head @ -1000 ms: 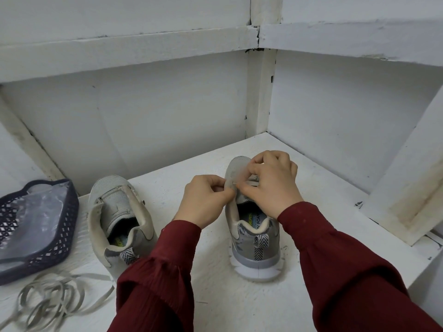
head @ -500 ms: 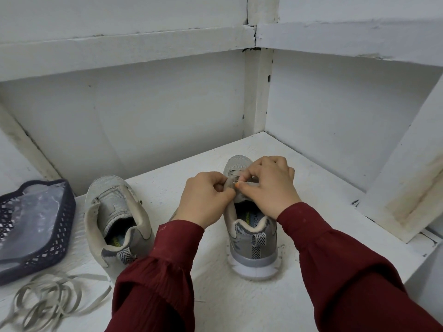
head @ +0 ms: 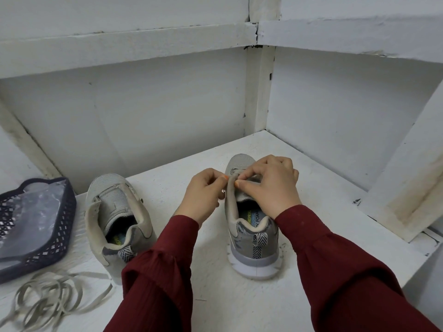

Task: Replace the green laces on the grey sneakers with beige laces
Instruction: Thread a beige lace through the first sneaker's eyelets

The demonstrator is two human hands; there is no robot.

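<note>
Two grey sneakers stand on a white shelf, heels toward me. The right sneaker (head: 254, 245) is in the middle; both my hands work at its eyelet area near the tongue. My left hand (head: 203, 192) pinches something small at the shoe's left flap, and my right hand (head: 271, 185) pinches at the flap's upper edge with thumb and forefinger. What they pinch is too small to tell; it may be a lace end. The left sneaker (head: 115, 219) stands unlaced at the left. A loose pile of beige laces (head: 50, 295) lies at the front left. No green lace is visible.
A dark blue mesh basket (head: 60, 245) holding a clear plastic bag sits at the far left. White walls close the shelf at the back and right, with a slanted white beam (head: 407, 188) at the right. The shelf's front edge drops off at lower right.
My hands stay on the right sneaker's eyelet area with small finger shifts. The shoe's tongue, raised a second ago, now lies lower under my right hand.
</note>
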